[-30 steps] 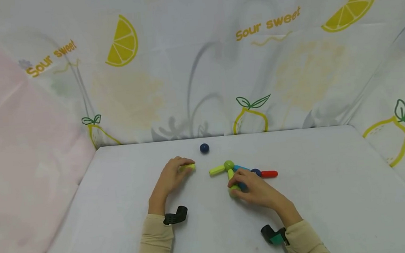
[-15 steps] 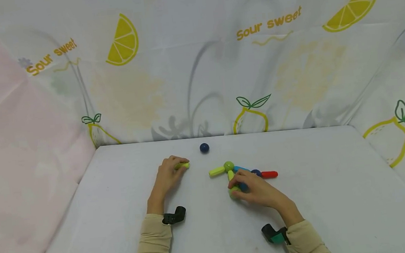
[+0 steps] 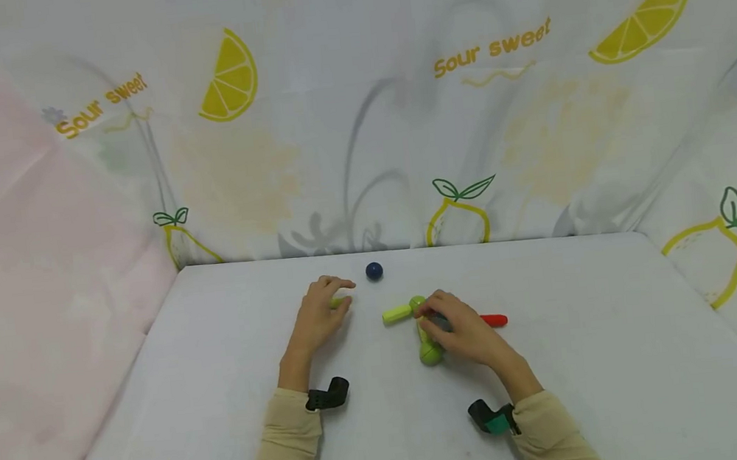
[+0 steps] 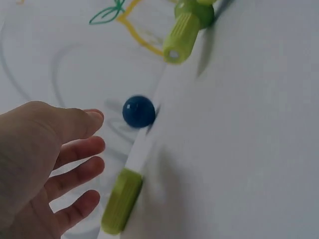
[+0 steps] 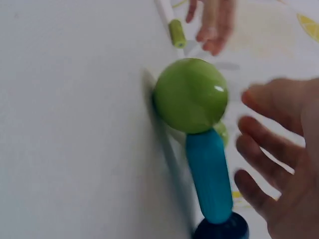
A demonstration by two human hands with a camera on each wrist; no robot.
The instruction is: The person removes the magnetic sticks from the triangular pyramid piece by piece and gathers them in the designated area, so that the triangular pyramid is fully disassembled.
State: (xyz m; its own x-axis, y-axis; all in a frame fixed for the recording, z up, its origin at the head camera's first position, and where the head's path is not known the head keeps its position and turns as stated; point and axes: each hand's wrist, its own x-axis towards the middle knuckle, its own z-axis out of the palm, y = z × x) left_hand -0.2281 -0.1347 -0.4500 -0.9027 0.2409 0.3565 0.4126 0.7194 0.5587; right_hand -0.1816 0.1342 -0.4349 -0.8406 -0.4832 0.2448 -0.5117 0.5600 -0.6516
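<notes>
In the head view my left hand (image 3: 317, 316) has its fingers spread beside a loose yellow-green toy rod (image 3: 335, 303). The left wrist view has that rod (image 4: 122, 201) lying just off the fingertips, with a dark blue ball (image 4: 138, 111) beyond. My right hand (image 3: 466, 330) hovers over a joined build of rods and balls, partly hiding it. Its fingers are loosely bent, apart from a green ball (image 5: 191, 95) and the blue rod (image 5: 208, 177) in the right wrist view. A second green ball (image 3: 418, 302) joins a yellow-green rod (image 3: 397, 314); a red rod (image 3: 494, 320) pokes out right.
The white tabletop (image 3: 178, 396) ends at a printed lemon curtain (image 3: 334, 152) behind. Near that back edge rests the loose dark blue ball (image 3: 375, 271), between the hands. Both wrists carry black cameras (image 3: 331, 394).
My left hand carried the yellow-green rod slightly left, then released it and spread its fingers. The right hand has come off the front green ball and shifted toward the back.
</notes>
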